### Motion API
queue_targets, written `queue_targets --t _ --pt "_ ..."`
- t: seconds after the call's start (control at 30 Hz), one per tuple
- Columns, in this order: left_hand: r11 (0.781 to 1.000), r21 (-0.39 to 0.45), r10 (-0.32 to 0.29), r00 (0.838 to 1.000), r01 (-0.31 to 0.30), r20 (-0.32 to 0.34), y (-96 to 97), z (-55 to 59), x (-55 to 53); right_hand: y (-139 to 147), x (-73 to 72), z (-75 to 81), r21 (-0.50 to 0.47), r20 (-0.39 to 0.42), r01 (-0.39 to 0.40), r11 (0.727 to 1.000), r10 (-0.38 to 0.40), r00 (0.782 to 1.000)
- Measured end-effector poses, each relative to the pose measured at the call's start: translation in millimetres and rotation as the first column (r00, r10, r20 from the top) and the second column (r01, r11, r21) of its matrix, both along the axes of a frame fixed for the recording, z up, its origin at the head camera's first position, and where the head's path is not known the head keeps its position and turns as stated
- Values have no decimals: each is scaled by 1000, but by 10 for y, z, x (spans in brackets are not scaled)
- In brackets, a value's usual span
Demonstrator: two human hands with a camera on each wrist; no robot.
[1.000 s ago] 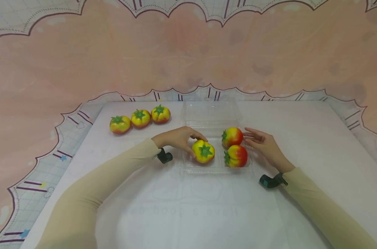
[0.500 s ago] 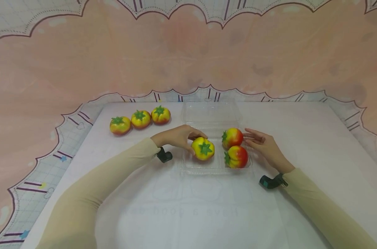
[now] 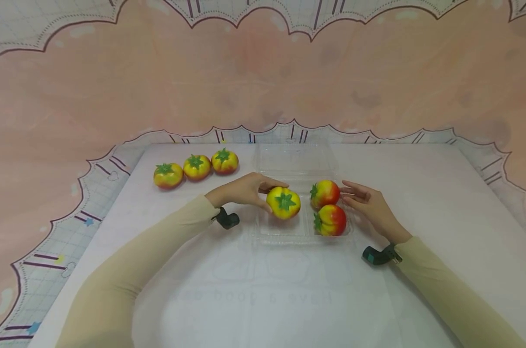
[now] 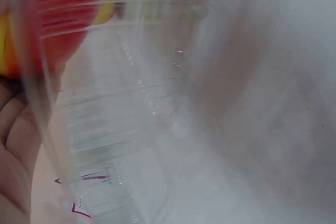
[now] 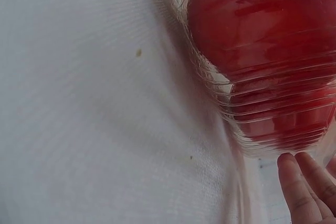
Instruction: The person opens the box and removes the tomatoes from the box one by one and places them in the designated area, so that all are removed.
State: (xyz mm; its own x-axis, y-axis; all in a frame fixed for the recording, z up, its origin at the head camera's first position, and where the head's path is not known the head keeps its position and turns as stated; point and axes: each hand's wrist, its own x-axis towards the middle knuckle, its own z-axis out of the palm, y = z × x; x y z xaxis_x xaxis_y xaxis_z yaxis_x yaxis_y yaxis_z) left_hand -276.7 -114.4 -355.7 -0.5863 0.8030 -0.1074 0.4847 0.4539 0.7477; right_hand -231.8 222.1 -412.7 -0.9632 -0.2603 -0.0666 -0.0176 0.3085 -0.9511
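In the head view my left hand (image 3: 249, 190) holds a yellow-red, tomato-like fruit (image 3: 283, 203) with a green star-shaped top, between thumb and fingers. The fruit is over the left side of a clear plastic clamshell box (image 3: 284, 235), whose base faces me with the lid folded back. Two more such fruits, a rear one (image 3: 325, 193) and a front one (image 3: 331, 220), lie on their sides in the box's right part. My right hand (image 3: 367, 203) is at the box's right side, fingers extended. The right wrist view has its fingertips (image 5: 286, 161) right at the ribbed plastic wall, red fruit showing through.
Three similar fruits (image 3: 196, 167) stand in a slanting row at the back left of the white-covered table (image 3: 228, 290). The clear lid (image 3: 295, 159) lies behind the base. A patterned pink cloth (image 3: 263, 77) hangs beyond the table.
My left hand and its fruit have risen slightly, up and away from the box's front edge. My right hand and the two fruits beside it have stayed in place.
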Motion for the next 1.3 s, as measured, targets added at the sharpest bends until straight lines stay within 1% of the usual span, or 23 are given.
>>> queue_targets --t 0.13,0.33,0.5,0.63,0.77,0.97,1.2,1.3 --pt "999 31 22 1000 -22 -18 -31 34 20 2 -5 -11 -13 1 0 1000 0 1000" --pt "995 67 72 997 -69 -33 -86 93 52 2 -7 -12 -22 -4 -2 1000 2 1000" --pt "989 94 116 992 -111 -47 -124 130 81 4 0 0 -5 -4 -4 1000 4 1000" --pt "981 120 160 985 -151 -67 -158 145 109 9 2 2 10 -1 -4 1000 4 1000" --pt "970 133 219 971 -205 -97 -205 159 142 12 2 1 18 2 -4 1000 4 1000" --pt "943 154 313 944 -296 -106 -307 212 200 6 4 5 12 3 -6 1000 6 1000" --pt "909 227 380 919 -350 -103 -407 267 225 1 1 7 7 2 -3 1000 3 1000" --pt "889 264 409 908 -373 -96 -444 273 227 -1 2 11 11 3 -2 1000 2 1000"
